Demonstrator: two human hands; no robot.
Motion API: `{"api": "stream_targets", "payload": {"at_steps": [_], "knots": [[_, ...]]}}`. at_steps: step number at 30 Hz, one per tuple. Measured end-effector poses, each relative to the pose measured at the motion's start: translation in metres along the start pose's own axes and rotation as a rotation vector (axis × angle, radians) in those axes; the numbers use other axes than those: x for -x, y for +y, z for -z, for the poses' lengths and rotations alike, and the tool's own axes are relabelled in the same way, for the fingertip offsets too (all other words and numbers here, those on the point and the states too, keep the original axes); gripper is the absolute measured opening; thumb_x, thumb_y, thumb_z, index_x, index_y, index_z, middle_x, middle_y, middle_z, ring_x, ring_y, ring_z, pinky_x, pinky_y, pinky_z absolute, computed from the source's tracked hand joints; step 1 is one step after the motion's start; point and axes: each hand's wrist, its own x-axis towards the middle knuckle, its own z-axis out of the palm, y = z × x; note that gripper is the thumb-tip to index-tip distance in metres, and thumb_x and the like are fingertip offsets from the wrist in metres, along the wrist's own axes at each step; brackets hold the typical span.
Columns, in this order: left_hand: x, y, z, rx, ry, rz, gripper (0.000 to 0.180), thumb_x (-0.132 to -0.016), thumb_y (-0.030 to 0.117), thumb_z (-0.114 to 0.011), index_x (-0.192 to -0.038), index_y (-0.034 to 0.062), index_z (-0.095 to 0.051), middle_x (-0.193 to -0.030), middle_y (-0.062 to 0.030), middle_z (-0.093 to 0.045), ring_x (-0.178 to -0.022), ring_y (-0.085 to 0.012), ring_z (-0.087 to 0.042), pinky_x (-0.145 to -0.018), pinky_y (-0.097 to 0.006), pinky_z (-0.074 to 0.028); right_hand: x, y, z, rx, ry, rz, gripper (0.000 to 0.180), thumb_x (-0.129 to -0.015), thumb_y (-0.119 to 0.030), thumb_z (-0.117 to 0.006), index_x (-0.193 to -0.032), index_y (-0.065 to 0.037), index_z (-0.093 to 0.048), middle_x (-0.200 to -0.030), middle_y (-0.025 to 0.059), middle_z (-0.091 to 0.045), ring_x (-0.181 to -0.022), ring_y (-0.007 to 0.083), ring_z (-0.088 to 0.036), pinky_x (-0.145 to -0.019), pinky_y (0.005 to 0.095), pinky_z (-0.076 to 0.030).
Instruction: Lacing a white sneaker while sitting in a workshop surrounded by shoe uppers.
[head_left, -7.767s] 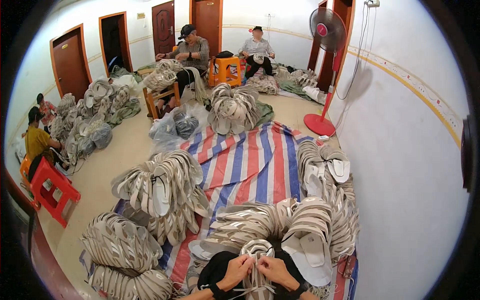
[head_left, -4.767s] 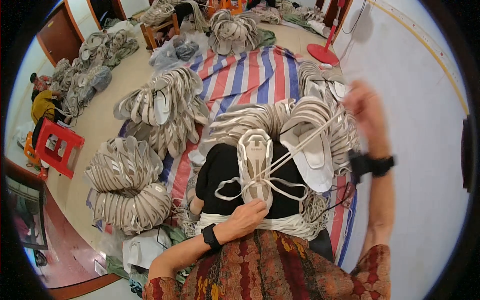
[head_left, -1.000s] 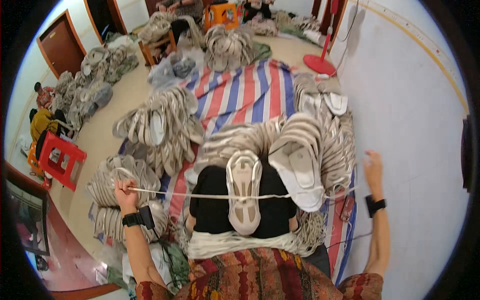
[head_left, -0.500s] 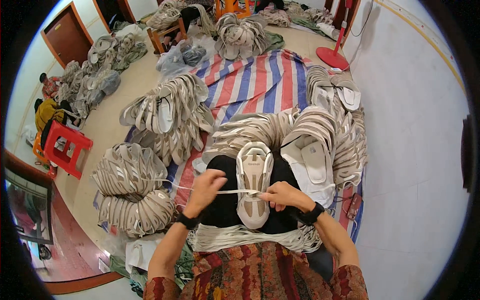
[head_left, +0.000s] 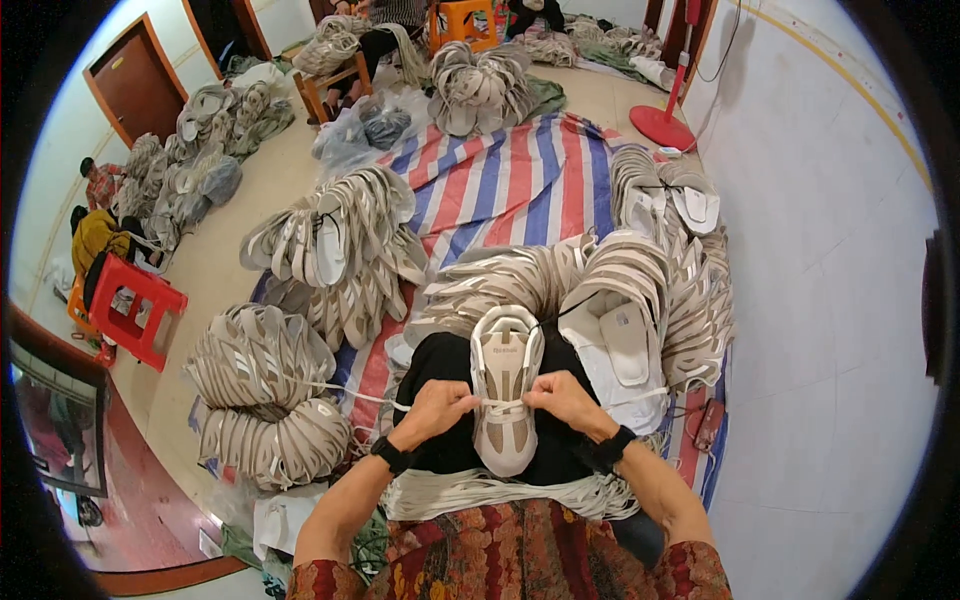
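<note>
A beige and white shoe upper (head_left: 506, 385) lies on a black cloth (head_left: 442, 362) over my lap, toe end toward me. A white lace (head_left: 362, 396) crosses its middle. My left hand (head_left: 437, 405) pinches the lace at the upper's left side, and the lace's loose end trails away to the left. My right hand (head_left: 565, 398) pinches the lace at the right side. Both hands touch the upper, with dark bands on both wrists.
Bundles of shoe uppers (head_left: 345, 245) lie in heaps on a striped tarp (head_left: 520, 180) and all around me. A red stool (head_left: 128, 305) and seated people are at left. A red fan base (head_left: 662, 125) stands by the white wall on the right.
My arms were spread wide, pulling the lace taut a second ago. Both hands have come back in to the upper's middle and now pinch the lace close to it.
</note>
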Motion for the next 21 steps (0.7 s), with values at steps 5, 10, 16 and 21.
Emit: {"api": "stream_targets", "payload": {"at_steps": [5,10,16,21], "knots": [[0.011,-0.002,0.017,0.054,-0.098,-0.112,0.019,-0.084,0.018,-0.056,-0.077,0.0011,-0.060,-0.057,-0.0036,-0.050,-0.054,-0.0079,-0.047,-0.050,-0.025,-0.040,0.013,-0.015,0.021,0.272,-0.163,0.294,0.020,-0.081,-0.019,-0.057,-0.070,-0.002,-0.059,-0.058,0.0026,-0.052,-0.055,0.0082,-0.046,-0.051,0.0275,-0.039],[0.078,-0.015,0.099,0.091,-0.138,0.131,0.019,-0.084,0.022,-0.056,-0.085,0.0047,-0.066,-0.059,-0.0030,-0.057,-0.052,-0.0092,-0.050,-0.050,-0.025,-0.041,0.085,-0.050,0.114,0.492,-0.361,0.209,0.023,-0.087,-0.023,-0.052,-0.082,-0.002,-0.060,-0.060,0.0031,-0.053,-0.056,0.0105,-0.047,-0.053,0.0262,-0.040],[0.194,-0.077,0.183,0.188,0.144,0.476,0.016,-0.084,0.012,-0.059,-0.089,-0.0023,-0.067,-0.067,-0.0091,-0.063,-0.055,-0.0135,-0.054,-0.049,-0.025,-0.043,0.203,-0.075,0.244,0.505,0.007,-0.205,0.023,-0.082,-0.028,-0.060,-0.085,-0.005,-0.066,-0.070,0.0040,-0.064,-0.063,0.0114,-0.058,-0.060,0.0255,-0.046],[0.285,-0.127,0.211,0.121,0.419,0.552,0.010,-0.078,0.001,-0.059,-0.081,-0.0078,-0.064,-0.066,-0.0098,-0.062,-0.052,-0.0180,-0.055,-0.051,-0.030,-0.047,0.285,-0.068,0.312,0.682,0.422,-0.365,0.012,-0.072,-0.014,-0.066,-0.071,-0.002,-0.067,-0.058,0.0058,-0.062,-0.052,0.0109,-0.057,-0.050,0.0243,-0.044]]}}
